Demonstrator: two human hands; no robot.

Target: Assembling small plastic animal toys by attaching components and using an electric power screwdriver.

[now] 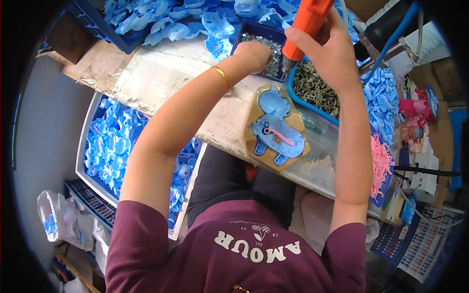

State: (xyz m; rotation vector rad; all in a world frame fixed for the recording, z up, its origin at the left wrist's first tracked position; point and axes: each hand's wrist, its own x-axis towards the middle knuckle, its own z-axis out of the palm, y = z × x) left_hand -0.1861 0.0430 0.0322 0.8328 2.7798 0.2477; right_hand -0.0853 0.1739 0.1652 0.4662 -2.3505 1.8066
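Left hand (254, 52) reaches into the dark tray of small screws (266, 46); fingers buried there, can't tell if pinched or apart. Right hand (325, 46) has fingers clamped round the orange electric screwdriver (305, 22), top cut off by the frame edge, tip hidden by the tray rim. Blue animal-shaped toy half (277, 129) sits in a tan jig on the surface (161, 68), near its front edge. Blue bin of grey parts (315, 90) just right of it. Crate of blue shells (110, 146) below left.

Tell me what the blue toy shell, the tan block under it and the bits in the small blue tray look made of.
Blue toy shell: moulded plastic, smooth, slight sheen. Tan block: looks like wood or resin, matte; unclear. Bits in the small blue tray, under the left hand: glinting grey, probably metal screws.
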